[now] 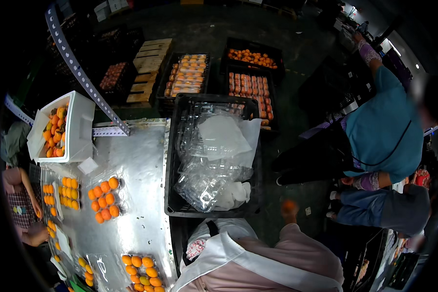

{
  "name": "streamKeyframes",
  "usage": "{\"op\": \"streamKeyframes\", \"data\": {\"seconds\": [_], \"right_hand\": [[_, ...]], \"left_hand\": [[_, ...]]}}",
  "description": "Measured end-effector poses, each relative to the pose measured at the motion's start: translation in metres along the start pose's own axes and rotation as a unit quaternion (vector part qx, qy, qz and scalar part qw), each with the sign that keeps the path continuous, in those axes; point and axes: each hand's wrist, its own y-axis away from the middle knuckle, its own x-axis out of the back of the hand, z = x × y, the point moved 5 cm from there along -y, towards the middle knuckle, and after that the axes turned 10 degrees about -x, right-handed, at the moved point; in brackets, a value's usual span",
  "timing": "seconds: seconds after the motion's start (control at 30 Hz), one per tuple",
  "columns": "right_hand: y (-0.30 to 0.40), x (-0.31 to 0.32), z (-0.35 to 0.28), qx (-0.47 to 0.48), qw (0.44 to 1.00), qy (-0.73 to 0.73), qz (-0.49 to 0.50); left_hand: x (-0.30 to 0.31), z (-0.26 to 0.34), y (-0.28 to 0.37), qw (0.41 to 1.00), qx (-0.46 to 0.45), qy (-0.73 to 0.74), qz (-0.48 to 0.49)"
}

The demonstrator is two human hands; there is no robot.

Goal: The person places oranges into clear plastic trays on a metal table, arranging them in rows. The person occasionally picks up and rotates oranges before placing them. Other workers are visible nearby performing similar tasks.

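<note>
My right hand [289, 216] is out to the right of my body, closed around a blurred round orange fruit [288, 206]. Only fingertips of my left hand [130, 289] show at the bottom edge, beside a clear plastic tray of orange fruits [144, 280] on the metal table [138, 153]; its grip cannot be seen. Before me, a black plastic crate [170, 182] holds clear plastic clamshell trays [200, 189] and white sheets [224, 137]. A second filled clear tray [104, 200] lies farther up the table, and an unfilled clear tray [101, 270] lies near the bottom.
A white foam box [81, 126] of orange fruits stands at the table's far left. Fruit-filled crates [188, 75] and wooden pallets [146, 73] lie beyond. A perforated metal post [71, 60] rises behind the table. Co-workers stand at left [22, 204] and right [383, 127].
</note>
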Motion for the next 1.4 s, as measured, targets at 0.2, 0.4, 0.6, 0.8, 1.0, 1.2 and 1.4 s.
{"op": "streamKeyframes", "data": {"seconds": [0.2, 0.4, 0.6, 0.8, 1.0, 1.2, 1.4], "right_hand": [[0.006, -0.214, 0.006, -0.004, 0.998, -0.053, -0.030], [0.023, -0.601, -0.106, 0.033, 0.960, 0.047, -0.275], [0.055, -0.683, -0.040, 0.151, 0.920, 0.086, -0.350], [0.050, -0.591, 0.045, 0.116, 0.900, 0.349, -0.232], [0.075, -0.550, 0.066, 0.185, 0.852, 0.412, -0.263], [0.180, -0.520, 0.148, 0.247, 0.731, 0.527, -0.355], [0.255, -0.444, 0.264, 0.226, 0.545, 0.639, -0.494]], "left_hand": [[-0.005, 0.009, 0.016, 1.000, 0.006, 0.017, 0.022], [-0.038, 0.011, 0.017, 0.999, 0.023, 0.027, 0.007], [0.011, 0.020, 0.024, 0.997, 0.036, 0.061, 0.043], [0.065, 0.027, 0.013, 0.996, 0.050, 0.072, 0.027], [0.076, 0.017, 0.003, 0.999, 0.038, 0.032, -0.020], [0.141, -0.061, -0.056, 0.995, 0.023, 0.078, -0.058], [0.068, 0.018, 0.008, 1.000, -0.004, -0.011, -0.001]]}}
